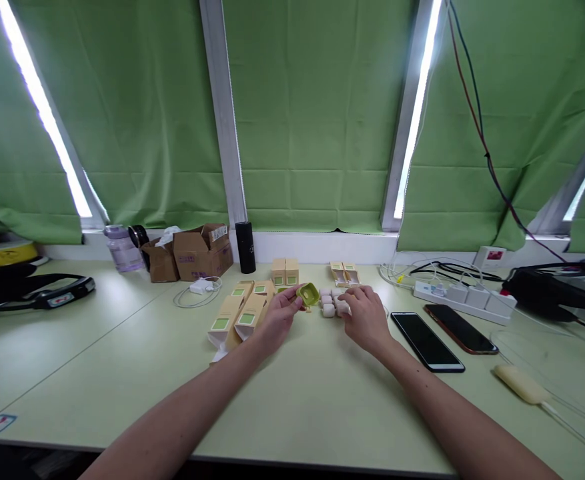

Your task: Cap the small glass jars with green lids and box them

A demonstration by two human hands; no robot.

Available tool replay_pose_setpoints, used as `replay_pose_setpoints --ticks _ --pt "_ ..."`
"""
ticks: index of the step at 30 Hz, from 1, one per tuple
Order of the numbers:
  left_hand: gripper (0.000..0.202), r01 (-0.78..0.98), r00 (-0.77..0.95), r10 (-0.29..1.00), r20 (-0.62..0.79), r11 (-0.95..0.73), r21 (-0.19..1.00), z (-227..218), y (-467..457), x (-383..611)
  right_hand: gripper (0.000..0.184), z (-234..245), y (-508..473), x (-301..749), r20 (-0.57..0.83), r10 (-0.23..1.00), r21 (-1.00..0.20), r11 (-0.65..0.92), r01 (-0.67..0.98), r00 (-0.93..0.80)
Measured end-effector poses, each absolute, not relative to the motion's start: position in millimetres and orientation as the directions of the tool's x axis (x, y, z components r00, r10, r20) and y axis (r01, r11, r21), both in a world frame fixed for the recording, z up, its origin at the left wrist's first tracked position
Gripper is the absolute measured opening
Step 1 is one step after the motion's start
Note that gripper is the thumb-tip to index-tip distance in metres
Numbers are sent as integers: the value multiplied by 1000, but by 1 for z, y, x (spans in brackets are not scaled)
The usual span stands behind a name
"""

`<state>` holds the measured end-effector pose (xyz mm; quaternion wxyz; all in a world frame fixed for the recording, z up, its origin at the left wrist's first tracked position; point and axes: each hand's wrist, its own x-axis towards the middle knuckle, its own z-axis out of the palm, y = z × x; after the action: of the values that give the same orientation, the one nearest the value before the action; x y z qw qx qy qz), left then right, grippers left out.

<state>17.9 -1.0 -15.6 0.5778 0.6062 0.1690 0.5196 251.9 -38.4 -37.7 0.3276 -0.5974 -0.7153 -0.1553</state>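
Note:
My left hand (278, 320) pinches a small yellow-green cup-shaped piece (308, 294) just above the pale green table (122, 347). My right hand (365, 316) rests with curled fingers on a cluster of small whitish cubes (329, 303), its fingertips touching one of them. Left of my left hand lie several tan cartons with green squares (239, 315). Two upright tan cartons (285, 271) stand behind the cup piece, and two open ones (345, 273) lie behind the cubes.
Two phones (426, 341) (459, 329) lie right of my right hand, with a white power strip (462, 297) and cables behind. A black cylinder (245, 247), brown cardboard boxes (202, 251), a plastic jar (122, 249) and a white charger (199, 287) stand at the back left.

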Motion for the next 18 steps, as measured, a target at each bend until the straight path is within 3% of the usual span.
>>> replay_pose_setpoints --ticks 5,18 --pt "34 -426 400 803 442 -264 866 -14 -2 17 28 -44 -33 251 566 818 -33 148 988 -104" --pt "40 -413 447 772 453 -271 869 -14 -4 17 24 -47 -28 250 556 818 63 133 989 -145"
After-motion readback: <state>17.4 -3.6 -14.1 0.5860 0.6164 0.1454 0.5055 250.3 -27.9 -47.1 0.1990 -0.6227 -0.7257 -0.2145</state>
